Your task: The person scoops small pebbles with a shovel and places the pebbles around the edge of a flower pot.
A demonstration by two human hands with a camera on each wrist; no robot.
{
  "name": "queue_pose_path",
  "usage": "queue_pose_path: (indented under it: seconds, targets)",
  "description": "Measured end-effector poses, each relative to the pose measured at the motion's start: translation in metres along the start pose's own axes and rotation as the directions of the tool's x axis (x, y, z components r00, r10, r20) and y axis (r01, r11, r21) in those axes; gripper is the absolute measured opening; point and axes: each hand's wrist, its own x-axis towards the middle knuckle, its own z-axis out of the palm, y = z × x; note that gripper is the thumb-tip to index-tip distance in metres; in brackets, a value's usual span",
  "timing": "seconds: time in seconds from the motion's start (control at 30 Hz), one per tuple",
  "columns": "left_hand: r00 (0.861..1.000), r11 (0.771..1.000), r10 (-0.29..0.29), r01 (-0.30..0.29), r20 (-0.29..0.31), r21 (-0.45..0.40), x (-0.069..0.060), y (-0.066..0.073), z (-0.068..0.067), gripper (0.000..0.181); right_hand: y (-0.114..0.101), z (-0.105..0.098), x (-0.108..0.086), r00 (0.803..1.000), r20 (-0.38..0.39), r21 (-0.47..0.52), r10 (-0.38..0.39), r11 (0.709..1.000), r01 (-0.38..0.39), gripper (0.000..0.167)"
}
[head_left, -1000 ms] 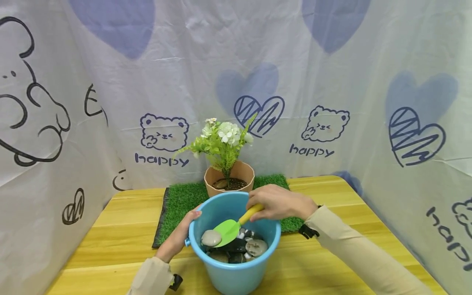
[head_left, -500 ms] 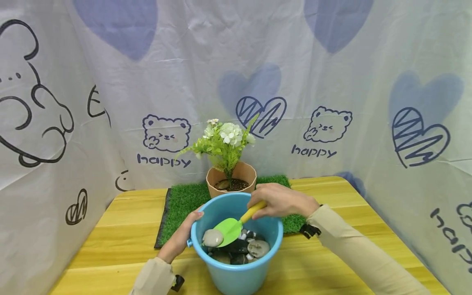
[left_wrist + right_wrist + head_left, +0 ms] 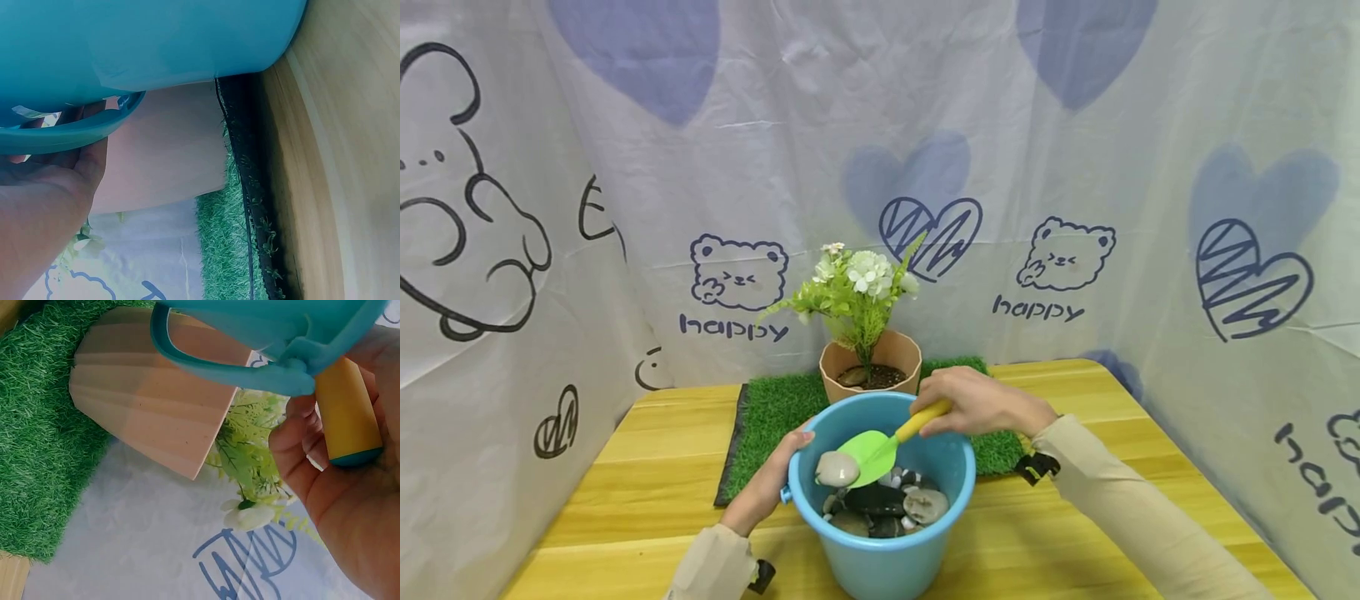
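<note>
A blue bucket point(image 3: 880, 571) holds dark and pale stones and small white pebbles. My left hand point(image 3: 767, 483) grips its left rim, thumb over the edge; in the left wrist view the fingers of that hand point(image 3: 50, 187) pass behind the bucket's blue handle point(image 3: 69, 137). The right hand point(image 3: 981, 402) holds the yellow handle of a small trowel with a green blade point(image 3: 874, 458), also seen as a yellow grip point(image 3: 349, 415) in the right wrist view. On the blade's tip lies a smooth pale stone point(image 3: 837, 469), above the other stones inside the bucket.
Behind the bucket, a pink-beige pot point(image 3: 829, 367) with white flowers and green leaves point(image 3: 857, 292) stands on an artificial grass mat point(image 3: 775, 408). The wooden table point(image 3: 625, 500) runs up to a printed cloth point(image 3: 820, 100) at the back and sides.
The right hand has moved slightly up and to the right, and the trowel with the pale stone has risen a little off the stones below. My left hand keeps its grip on the rim.
</note>
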Motion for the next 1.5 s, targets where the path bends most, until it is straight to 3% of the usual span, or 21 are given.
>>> queue_pose_path:
  seconds: [0.37,0.57,0.97,1.3,1.5]
  targets:
    - [1.0,1.0,0.011,-0.011,0.019,-0.001,0.0,-0.001,-0.003,0.063,0.008,-0.009,-0.008,0.999,-0.033,0.106,0.026,0.994,-0.022,0.027]
    - [1.0,1.0,-0.002,0.002,0.006,-0.006,0.001,-0.001,-0.001,0.064,0.014,-0.007,-0.012,0.997,-0.061,0.198,0.055,0.979,-0.042,0.025]
    - [1.0,1.0,-0.004,0.004,0.002,0.003,0.001,0.0,-0.001,0.063,0.023,-0.014,-0.021,0.989,-0.075,0.291,0.131,0.951,-0.103,0.024]
    - [1.0,1.0,0.015,-0.016,0.014,0.006,0.0,0.002,-0.001,0.064,0.028,-0.017,-0.024,0.957,-0.157,0.278,0.243,0.941,-0.194,0.025]
    - [1.0,1.0,0.009,-0.009,0.002,-0.01,0.001,0.0,0.0,0.062,0.031,-0.015,-0.025,0.92,-0.152,0.31,0.361,0.901,-0.303,0.026]
